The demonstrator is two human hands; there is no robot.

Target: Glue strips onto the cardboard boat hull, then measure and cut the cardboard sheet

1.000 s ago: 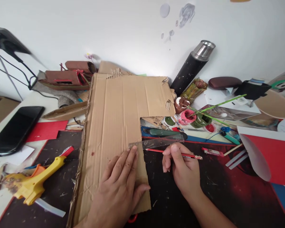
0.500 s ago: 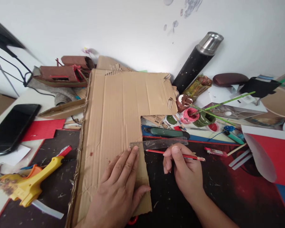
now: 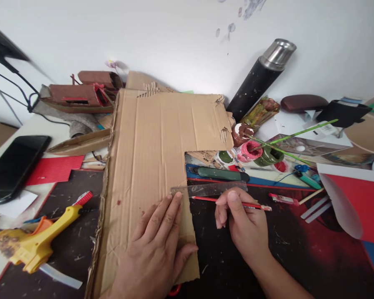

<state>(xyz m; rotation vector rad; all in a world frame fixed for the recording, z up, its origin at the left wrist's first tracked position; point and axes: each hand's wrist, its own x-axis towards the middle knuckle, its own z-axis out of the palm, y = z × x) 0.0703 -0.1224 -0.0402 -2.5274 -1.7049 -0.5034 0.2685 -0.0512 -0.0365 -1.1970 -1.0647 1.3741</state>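
Note:
A large sheet of corrugated cardboard with a step cut out of its right side lies in front of me. My left hand rests flat on it, fingers stretched out, fingertips touching the left end of a clear ruler. The ruler reaches from the cardboard's right edge out over the dark mat. In my right hand a red pencil is gripped between thumb and fingers, its tip pointing left toward the cardboard edge. That hand is above the mat, just below the ruler's right part.
A yellow glue gun and a phone lie at the left. Behind the ruler are a green utility knife and open paint jars. A black flask leans on the wall. Red paper lies right.
The view has shifted very slightly. Both hands, the pencil, the ruler and the cardboard stay practically where they were.

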